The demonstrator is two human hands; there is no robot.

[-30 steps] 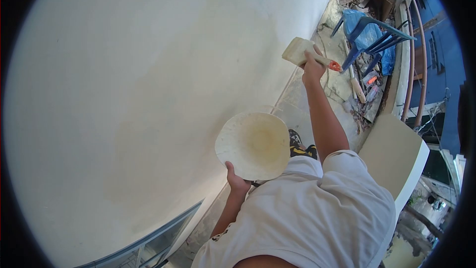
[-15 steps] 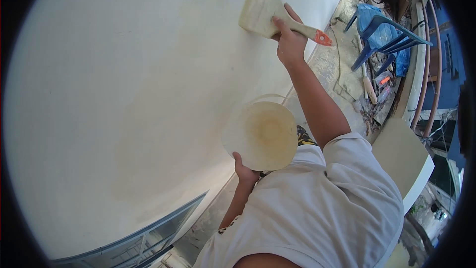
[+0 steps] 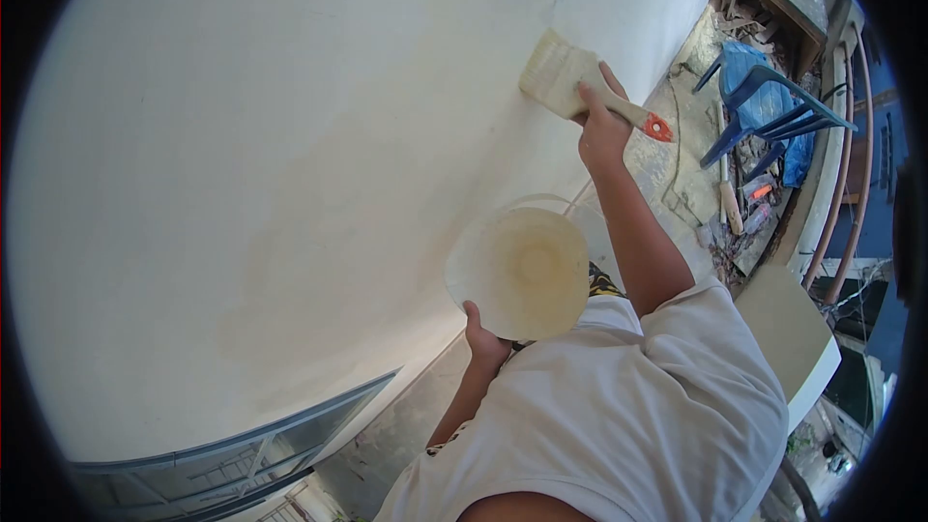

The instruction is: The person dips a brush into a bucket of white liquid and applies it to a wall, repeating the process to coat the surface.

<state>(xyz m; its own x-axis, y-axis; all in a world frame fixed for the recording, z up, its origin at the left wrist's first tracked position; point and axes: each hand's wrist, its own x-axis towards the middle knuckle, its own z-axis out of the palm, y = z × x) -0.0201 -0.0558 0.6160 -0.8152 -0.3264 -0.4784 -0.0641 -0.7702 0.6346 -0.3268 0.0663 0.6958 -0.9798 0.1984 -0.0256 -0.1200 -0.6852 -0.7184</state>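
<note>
"What fills the left of the frame?"

"A pale wall (image 3: 242, 155), with a window (image 3: 280, 440) at lower left."

"And the center?"

"A left hand (image 3: 486, 340) grips a bucket (image 3: 472, 275), thumb at the rim, its other fingers hidden. The inside is yellowish."

"Farther right?"

"Above center, a right hand (image 3: 604, 138) pinches a wide brush (image 3: 563, 75) between its fingers, bristles close to the wall. A blue chair (image 3: 727, 138) is at upper right."

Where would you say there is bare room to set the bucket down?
The floor between the wall and the left forearm looks bare, as does the pale slab beside the right sleeve. It is crowded around the blue chair, with bottles and debris.
</note>
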